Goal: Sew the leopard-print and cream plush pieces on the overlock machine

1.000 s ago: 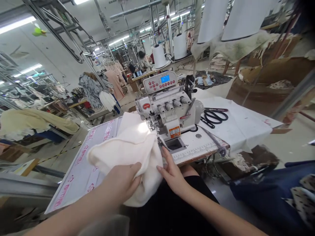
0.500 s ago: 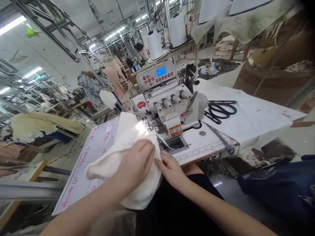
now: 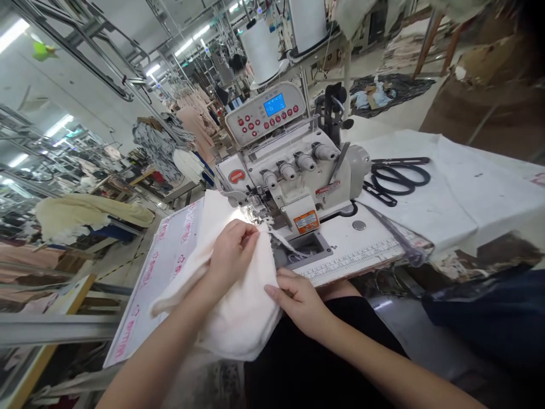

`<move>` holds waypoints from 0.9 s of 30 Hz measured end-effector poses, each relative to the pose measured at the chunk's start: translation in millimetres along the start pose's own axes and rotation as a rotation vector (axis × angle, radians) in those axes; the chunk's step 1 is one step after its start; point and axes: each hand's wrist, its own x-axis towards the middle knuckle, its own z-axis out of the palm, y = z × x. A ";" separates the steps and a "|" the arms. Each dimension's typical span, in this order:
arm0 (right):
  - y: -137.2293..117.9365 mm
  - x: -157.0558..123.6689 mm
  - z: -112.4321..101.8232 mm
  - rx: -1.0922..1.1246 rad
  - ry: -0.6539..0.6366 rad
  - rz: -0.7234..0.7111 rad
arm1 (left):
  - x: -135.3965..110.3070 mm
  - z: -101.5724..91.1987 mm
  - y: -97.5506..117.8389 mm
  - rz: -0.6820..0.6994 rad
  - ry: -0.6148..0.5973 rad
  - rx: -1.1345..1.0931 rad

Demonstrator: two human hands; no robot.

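A cream fabric piece (image 3: 232, 301) lies on the sewing table (image 3: 170, 250) and hangs over its front edge. My left hand (image 3: 232, 250) rests on the fabric's upper part, fingers pinched on its edge just in front of the presser foot of the white overlock machine (image 3: 293, 176). My right hand (image 3: 298, 298) grips the fabric's right edge lower down, near the table's front. A thread chain trails from the needle area toward the machine's open cutout.
Black scissors (image 3: 398, 176) lie on a white cloth (image 3: 468, 193) right of the machine. A control panel (image 3: 266, 113) with a blue display tops the machine. Thread cones (image 3: 261, 48) stand behind. Garment racks and another person are far back left.
My left hand has slid up the fabric from the front edge to the presser foot. My right hand shifted slightly and closed on the fabric edge. The view has tilted down and closer.
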 end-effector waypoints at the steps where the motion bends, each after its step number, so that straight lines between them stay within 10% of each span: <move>1: -1.4 0.2 -1.5 0.013 -0.005 0.005 | 1.2 0.1 -0.8 0.032 -0.004 0.001; 12: -17.5 -11.6 -15.3 -0.068 -0.072 0.026 | -8.7 -18.1 -13.4 0.230 -0.237 -0.038; 20: -5.9 11.1 -20.9 -0.219 -0.028 -0.017 | 8.0 -17.9 -30.5 0.355 -0.100 0.015; 27: 11.8 9.7 -12.2 0.036 0.002 0.093 | -98.0 -5.8 12.4 0.649 0.081 0.085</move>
